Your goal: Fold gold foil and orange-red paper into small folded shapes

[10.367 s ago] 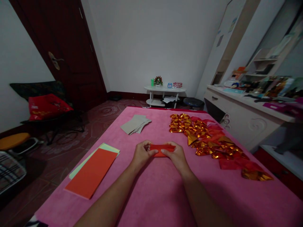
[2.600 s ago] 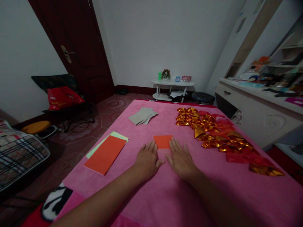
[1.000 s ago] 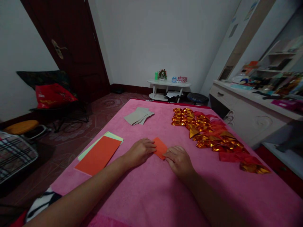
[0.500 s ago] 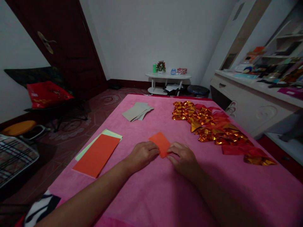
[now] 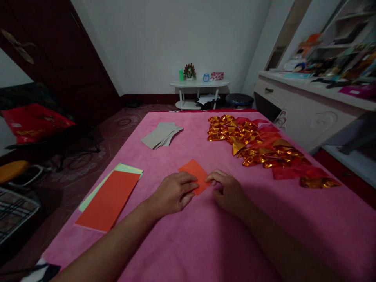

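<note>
Pink cloth (image 5: pixel 182 243) covers the surface before you, with a pale wall (image 5: pixel 176 39) beyond. At the cloth's left edge lie your orange sheets (image 5: pixel 110 199), flat and showing no creases, over pale sheets (image 5: pixel 131 169); both appear unworked. Toward the far left corner, grey sheets (image 5: pixel 160 135) lie fanned, likewise apparently unfolded. Near the cloth's middle, your left hand (image 5: pixel 174 192) is low and extended, thumb apart from the fingers, which rest over the orange square (image 5: pixel 196 170). That piece sits cornerwise to the cloth's near edge. Your right hand (image 5: pixel 227 192) is half curled, fingertips at the square's right corner; whether they pinch it cannot be told. Judgement: folding is begun but unfinished, the square being smaller than the sheets and without raised shape. Along the right edge, gold and red pieces (image 5: pixel 239 133) lie bunched, seemingly already shaped.

Not verifiable: most of the pale sheets, covered; the square's near left side, beneath your fingers; its layers, indistinct; the count of gold and red pieces, overlapping.
</note>
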`<move>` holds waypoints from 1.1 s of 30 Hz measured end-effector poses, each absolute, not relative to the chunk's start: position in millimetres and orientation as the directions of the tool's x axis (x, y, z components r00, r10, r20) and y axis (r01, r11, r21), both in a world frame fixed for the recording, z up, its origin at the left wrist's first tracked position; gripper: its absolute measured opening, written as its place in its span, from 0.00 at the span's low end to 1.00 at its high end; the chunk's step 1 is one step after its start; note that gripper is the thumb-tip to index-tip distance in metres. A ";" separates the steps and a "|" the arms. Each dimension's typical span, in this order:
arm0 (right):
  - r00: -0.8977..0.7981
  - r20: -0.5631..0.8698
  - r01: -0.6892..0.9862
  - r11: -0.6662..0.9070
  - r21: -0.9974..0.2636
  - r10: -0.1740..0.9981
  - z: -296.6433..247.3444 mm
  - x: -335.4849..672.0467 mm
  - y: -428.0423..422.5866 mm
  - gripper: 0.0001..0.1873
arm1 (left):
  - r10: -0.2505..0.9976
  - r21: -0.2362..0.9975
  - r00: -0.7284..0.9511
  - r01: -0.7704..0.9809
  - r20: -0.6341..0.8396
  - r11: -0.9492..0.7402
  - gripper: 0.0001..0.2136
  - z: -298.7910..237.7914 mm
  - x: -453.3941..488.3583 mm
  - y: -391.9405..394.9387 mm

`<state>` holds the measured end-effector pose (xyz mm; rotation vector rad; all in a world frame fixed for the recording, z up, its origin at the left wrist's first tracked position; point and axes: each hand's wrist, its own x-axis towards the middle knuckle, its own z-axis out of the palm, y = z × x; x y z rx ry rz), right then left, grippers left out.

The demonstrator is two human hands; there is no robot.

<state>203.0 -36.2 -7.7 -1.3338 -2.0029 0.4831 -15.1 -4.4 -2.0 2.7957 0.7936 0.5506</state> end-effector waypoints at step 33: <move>-0.193 0.215 0.725 0.287 -0.627 0.957 -10.4 197.4 -26.5 0.07 | 0.664 0.523 0.661 0.450 0.350 -0.724 0.10 -9.3 -3.1 5.8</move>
